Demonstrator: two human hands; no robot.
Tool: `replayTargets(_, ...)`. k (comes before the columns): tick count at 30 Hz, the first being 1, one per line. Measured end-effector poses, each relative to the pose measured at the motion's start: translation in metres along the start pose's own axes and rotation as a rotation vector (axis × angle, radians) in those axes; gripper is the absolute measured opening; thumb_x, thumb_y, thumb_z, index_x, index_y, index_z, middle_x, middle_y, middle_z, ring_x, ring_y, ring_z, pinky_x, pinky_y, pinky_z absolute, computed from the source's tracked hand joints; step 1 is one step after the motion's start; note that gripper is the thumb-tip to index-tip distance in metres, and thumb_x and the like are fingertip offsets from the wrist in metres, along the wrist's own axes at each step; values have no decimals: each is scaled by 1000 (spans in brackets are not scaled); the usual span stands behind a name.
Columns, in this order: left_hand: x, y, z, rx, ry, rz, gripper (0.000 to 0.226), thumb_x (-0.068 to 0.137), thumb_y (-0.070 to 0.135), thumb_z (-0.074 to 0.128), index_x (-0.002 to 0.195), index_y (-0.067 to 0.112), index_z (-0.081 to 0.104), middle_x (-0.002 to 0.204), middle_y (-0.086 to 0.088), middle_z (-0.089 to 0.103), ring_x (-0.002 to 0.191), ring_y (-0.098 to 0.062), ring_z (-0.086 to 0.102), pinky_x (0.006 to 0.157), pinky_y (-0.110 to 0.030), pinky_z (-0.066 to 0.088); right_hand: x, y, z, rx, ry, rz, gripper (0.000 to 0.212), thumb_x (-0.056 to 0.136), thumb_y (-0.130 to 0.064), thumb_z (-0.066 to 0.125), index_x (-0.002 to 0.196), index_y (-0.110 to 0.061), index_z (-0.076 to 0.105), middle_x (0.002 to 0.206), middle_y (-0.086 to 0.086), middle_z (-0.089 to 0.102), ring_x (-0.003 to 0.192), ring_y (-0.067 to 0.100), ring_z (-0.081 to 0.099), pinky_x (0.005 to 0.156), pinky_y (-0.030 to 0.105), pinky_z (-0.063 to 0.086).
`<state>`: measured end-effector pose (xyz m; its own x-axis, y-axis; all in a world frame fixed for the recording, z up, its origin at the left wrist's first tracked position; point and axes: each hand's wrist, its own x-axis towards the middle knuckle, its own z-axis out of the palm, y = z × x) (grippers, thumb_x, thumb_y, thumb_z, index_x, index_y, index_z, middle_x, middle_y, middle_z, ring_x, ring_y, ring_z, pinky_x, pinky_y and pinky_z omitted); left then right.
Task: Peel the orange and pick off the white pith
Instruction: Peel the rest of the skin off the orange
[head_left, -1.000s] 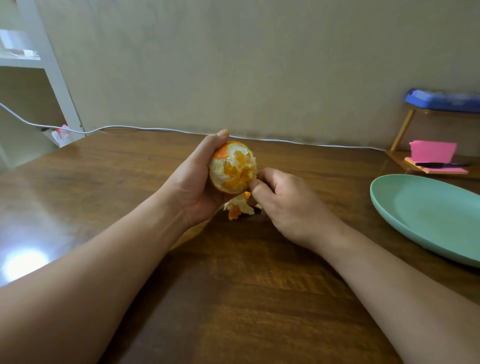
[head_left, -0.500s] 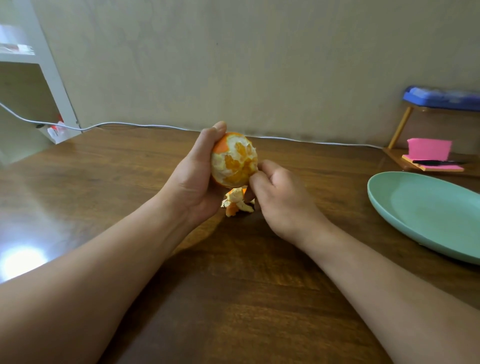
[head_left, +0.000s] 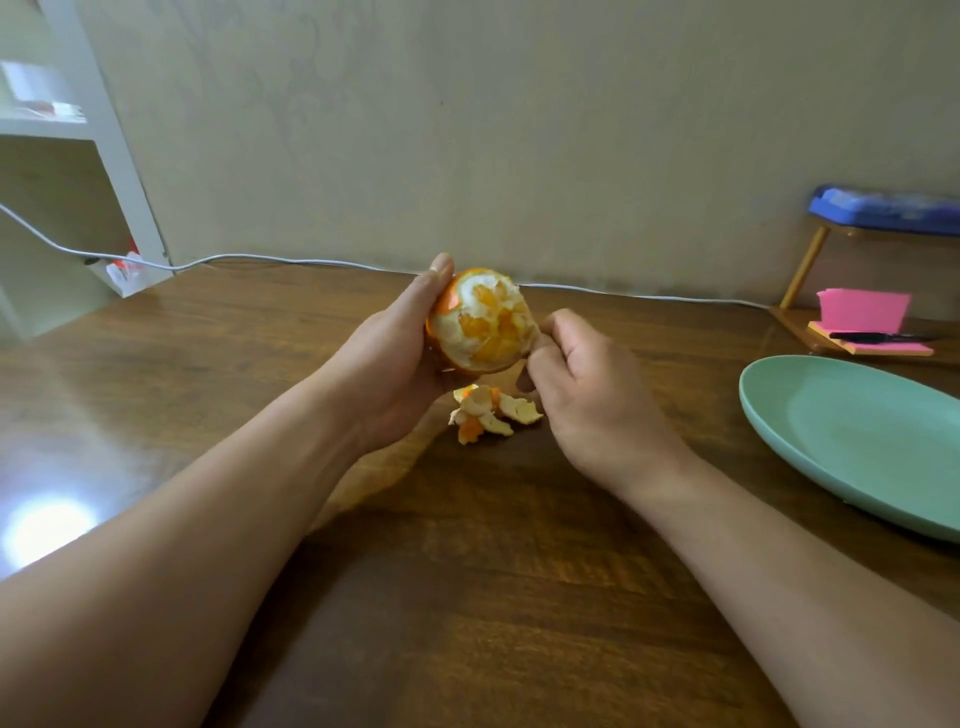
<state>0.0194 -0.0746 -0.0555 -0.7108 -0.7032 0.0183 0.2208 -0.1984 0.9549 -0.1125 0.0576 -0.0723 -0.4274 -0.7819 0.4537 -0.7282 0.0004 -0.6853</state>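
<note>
Compared with half a second earlier, I noted that my right hand (head_left: 587, 395) had shifted from the underside of the orange (head_left: 483, 325) to its right flank, where thumb and curled fingers pinched at the fruit's edge. What exactly lay between them I could not tell. My left hand (head_left: 389, 358) kept its grip, wrapped round the orange's left side with the thumb across the top. The orange was held above the table (head_left: 467, 597), toward the middle of its far edge. It was mostly peeled: patchy white pith over exposed flesh, with a strip of rind remaining at upper left. Peel scraps (head_left: 488, 413) lay on the table directly below.
</note>
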Motion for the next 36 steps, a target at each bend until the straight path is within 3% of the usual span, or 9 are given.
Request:
replayTargets(3,-3,4,-1,-26,-8,-41,54,110,47,49,139,4,65,133,-22,72,114,-32,75,95,-47,63,0,3,-2,-99,27,-87,24,110,-27,52,90,-15,59,72,2,63,62,17,56,51,36,42)
replayTargets(5,-5,3,0,-25,-25,-66,57,107,52,53,135,4,66,128,-22,74,109,-31,76,90,-45,65,-1,1,-2,-159,1,-95,24,110,-33,54,92,-19,61,75,-4,64,64,11,58,49,25,39)
replayTargets(9,-5,-2,3,45,8,-20,41,105,47,61,116,8,71,103,-14,76,93,-26,76,83,-41,64,-2,-4,-1,-183,-62,-23,21,108,-41,57,99,-24,64,80,-7,68,68,8,64,50,23,43)
replayTargets(12,-2,-6,3,89,30,30,39,105,37,61,126,5,68,103,-12,71,92,-26,73,76,-39,62,-3,-6,0,-119,-135,76,20,108,-44,57,103,-26,65,85,-7,70,71,9,67,48,18,45)
replayTargets(15,-2,-8,3,129,41,64,35,104,31,61,127,7,70,103,-11,70,88,-24,72,70,-36,60,-2,-7,0,-97,-225,119,22,108,-41,54,101,-25,65,88,-1,73,75,18,72,61,37,59)
replayTargets(20,-3,-7,5,159,44,123,33,103,26,57,125,5,71,101,-10,71,87,-22,71,66,-33,58,-1,-6,1,-14,-214,115,22,105,-32,55,94,-18,67,88,6,75,78,26,76,70,56,63)
replayTargets(28,-6,-4,5,106,-18,79,24,107,28,52,106,16,72,90,-7,70,83,-22,69,69,-33,57,0,-2,1,14,-222,105,23,105,-26,52,90,-15,65,85,8,74,77,30,75,70,59,61)
replayTargets(32,-6,-6,4,94,-8,68,25,106,33,58,115,15,71,94,-7,72,87,-23,72,73,-36,60,2,1,1,5,-247,103,24,109,-33,49,95,-20,63,90,6,73,81,28,73,74,58,62)
replayTargets(36,-6,-6,6,106,2,83,28,106,32,58,120,12,72,99,-9,69,88,-24,70,73,-36,59,2,-1,-1,-76,-230,22,24,110,-35,47,94,-22,60,90,3,72,78,24,70,69,51,59)
